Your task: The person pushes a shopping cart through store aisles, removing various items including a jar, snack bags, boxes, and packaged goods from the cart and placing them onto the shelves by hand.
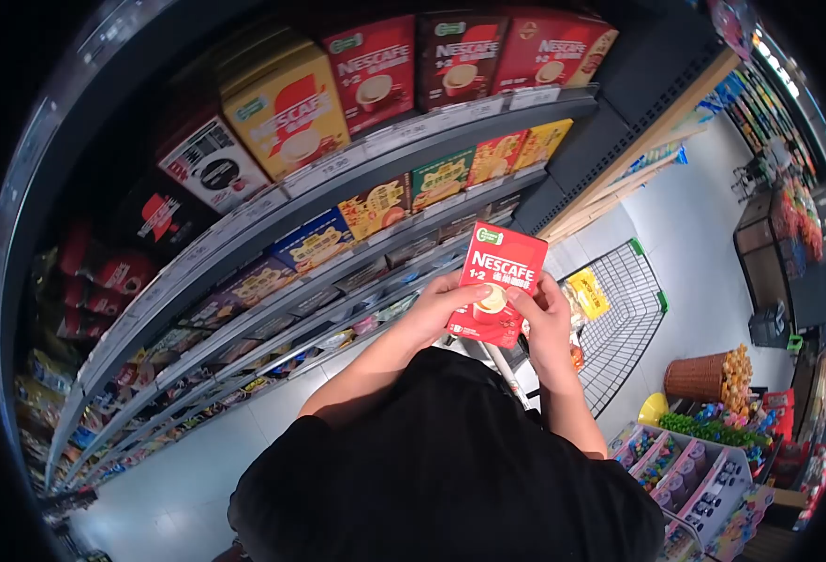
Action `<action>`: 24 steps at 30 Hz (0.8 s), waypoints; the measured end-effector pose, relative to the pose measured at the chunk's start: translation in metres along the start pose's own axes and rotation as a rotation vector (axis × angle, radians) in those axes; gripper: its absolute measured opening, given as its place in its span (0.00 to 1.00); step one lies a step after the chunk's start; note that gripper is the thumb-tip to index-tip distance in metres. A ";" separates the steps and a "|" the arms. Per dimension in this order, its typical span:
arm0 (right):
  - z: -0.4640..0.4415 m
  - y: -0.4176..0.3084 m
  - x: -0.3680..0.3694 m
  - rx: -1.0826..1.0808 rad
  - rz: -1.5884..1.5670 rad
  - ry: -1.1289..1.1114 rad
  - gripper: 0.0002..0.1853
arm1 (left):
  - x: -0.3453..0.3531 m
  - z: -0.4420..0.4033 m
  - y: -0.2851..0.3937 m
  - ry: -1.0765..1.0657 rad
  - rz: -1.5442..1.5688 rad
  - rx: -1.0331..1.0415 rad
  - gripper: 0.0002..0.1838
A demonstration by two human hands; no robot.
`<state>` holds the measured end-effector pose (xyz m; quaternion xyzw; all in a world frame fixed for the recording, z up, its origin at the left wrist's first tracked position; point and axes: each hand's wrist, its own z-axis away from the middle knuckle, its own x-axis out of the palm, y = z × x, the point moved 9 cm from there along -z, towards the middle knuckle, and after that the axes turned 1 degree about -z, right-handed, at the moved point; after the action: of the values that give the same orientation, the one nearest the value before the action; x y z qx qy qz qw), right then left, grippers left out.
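Observation:
Between my two hands I hold a red Nescafe coffee box (507,258), its printed front with a cup picture facing me. My left hand (436,304) grips the box's left edge, thumb lying across the front. On the right edge, my right hand (546,309) closes round it, thumb also on the front. The fingers behind the box are hidden. Just beyond my hands stands a wire shopping cart (624,323), partly covered by my right forearm. Inside the cart lies a yellow package (588,292).
A store shelf (469,117) curves along the left, its top row carrying a yellow Nescafe box (287,108) and a red one (373,75). Lower tiers hold colourful boxes (441,176). At the right are a wicker basket (694,377) and a display stand (703,482). Pale floor (703,244) lies beyond the cart.

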<state>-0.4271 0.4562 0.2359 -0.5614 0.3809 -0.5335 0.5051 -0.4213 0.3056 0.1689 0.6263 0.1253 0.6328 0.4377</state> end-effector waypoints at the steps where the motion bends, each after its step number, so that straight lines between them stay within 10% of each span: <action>1: -0.001 0.006 0.001 0.024 -0.013 0.010 0.20 | -0.005 0.002 0.005 0.032 -0.117 0.048 0.25; 24: -0.018 0.024 0.074 -0.037 -0.081 -0.049 0.19 | -0.045 0.047 0.061 0.047 -0.113 0.135 0.22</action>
<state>-0.4318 0.3765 0.2267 -0.5986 0.3554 -0.5325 0.4816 -0.4105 0.2190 0.1900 0.6312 0.2131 0.6119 0.4264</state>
